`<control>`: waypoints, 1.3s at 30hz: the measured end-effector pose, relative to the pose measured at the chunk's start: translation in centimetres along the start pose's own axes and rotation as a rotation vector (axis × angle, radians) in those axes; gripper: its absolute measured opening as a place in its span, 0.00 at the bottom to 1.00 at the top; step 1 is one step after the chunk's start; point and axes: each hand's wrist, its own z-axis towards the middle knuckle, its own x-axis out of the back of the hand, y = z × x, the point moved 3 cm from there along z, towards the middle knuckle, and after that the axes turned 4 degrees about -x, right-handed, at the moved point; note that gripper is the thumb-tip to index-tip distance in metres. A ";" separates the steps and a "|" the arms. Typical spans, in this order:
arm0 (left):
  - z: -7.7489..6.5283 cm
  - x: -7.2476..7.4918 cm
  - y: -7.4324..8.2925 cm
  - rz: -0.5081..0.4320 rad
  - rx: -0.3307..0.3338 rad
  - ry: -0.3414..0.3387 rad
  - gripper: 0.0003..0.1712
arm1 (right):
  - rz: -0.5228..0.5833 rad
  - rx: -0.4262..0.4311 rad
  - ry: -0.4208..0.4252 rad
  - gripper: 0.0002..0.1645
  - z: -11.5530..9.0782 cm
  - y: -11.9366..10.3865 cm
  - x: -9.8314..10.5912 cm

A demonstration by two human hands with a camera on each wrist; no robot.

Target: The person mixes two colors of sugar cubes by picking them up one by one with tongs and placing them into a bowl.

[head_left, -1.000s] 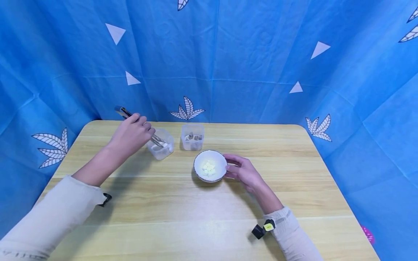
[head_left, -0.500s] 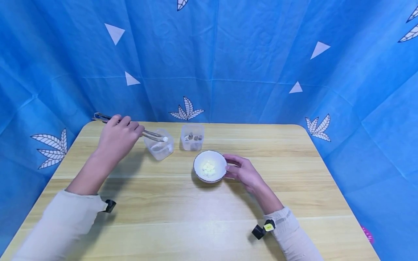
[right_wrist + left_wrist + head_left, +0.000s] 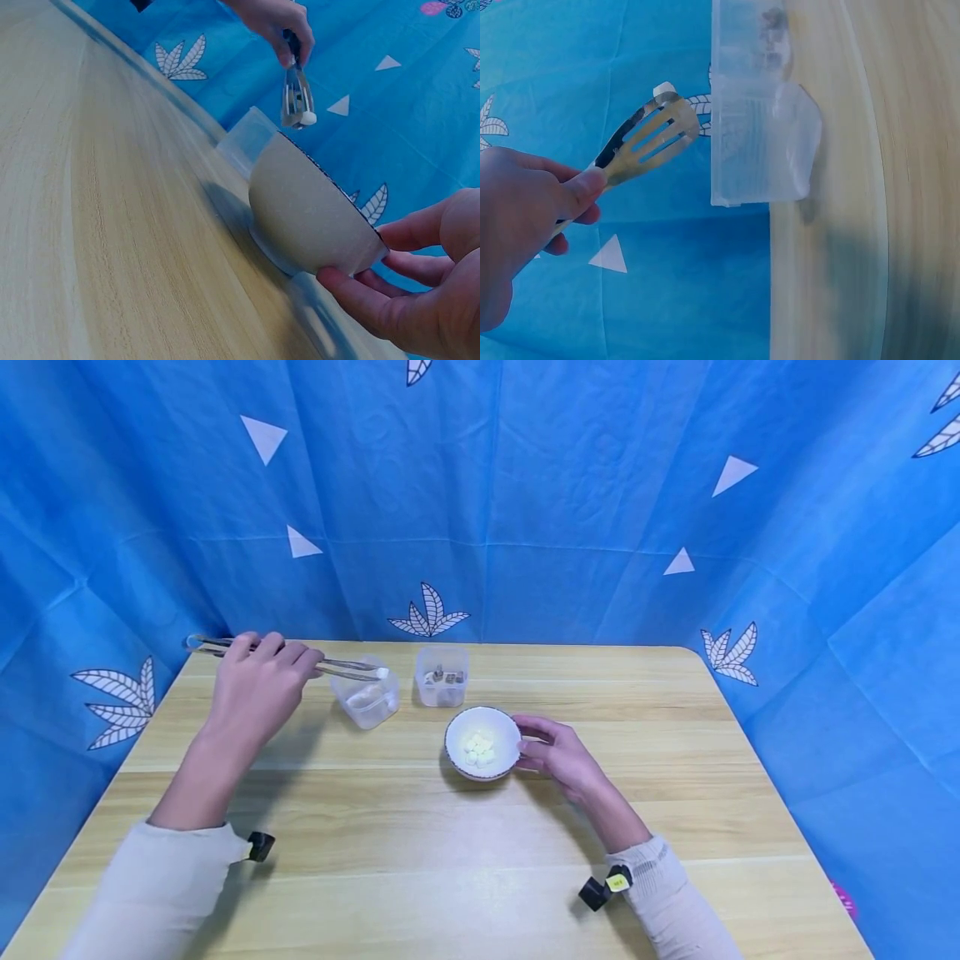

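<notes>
My left hand (image 3: 262, 681) grips metal tongs (image 3: 649, 139) with slotted ends, held almost level over the left plastic box. A small white piece (image 3: 383, 673) sits between their tips; the right wrist view shows this white piece (image 3: 308, 118) too. Beneath the tips stands the left clear box (image 3: 365, 708), with more white pieces inside. My right hand (image 3: 558, 756) holds the side of a white bowl (image 3: 311, 202) with a dark patterned rim, thumb low on its wall and fingers by the rim. Several pale pieces (image 3: 478, 749) lie at the bottom of the bowl.
A second clear box (image 3: 442, 685) holding small brownish pieces stands right of the first, near the back edge. The wooden table (image 3: 420, 860) carries everything. A blue patterned curtain (image 3: 570, 502) hangs behind it and along both sides.
The left hand has lifted the tongs out of the left box with a white piece in their tips, moving left and tilting them level. Right hand and bowl stay put.
</notes>
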 end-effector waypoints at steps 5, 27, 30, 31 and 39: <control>0.2 0.6 0.5 -0.044 0.027 0.032 0.13 | 0.005 0.001 0.004 0.31 0.0 0.0 0.0; 0.7 1.8 4.3 -0.276 0.061 0.150 0.11 | -0.002 -0.003 0.001 0.31 0.0 -0.1 0.0; 0.8 1.8 5.0 -0.293 0.051 0.172 0.11 | -0.001 -0.003 -0.001 0.31 -0.1 -0.1 0.0; 0.8 1.8 5.2 -0.299 0.049 0.176 0.10 | -0.002 -0.001 -0.002 0.31 -0.1 -0.1 0.0; 1.0 1.3 6.9 -0.326 0.021 0.182 0.12 | 0.001 0.000 0.000 0.31 0.0 -0.1 0.1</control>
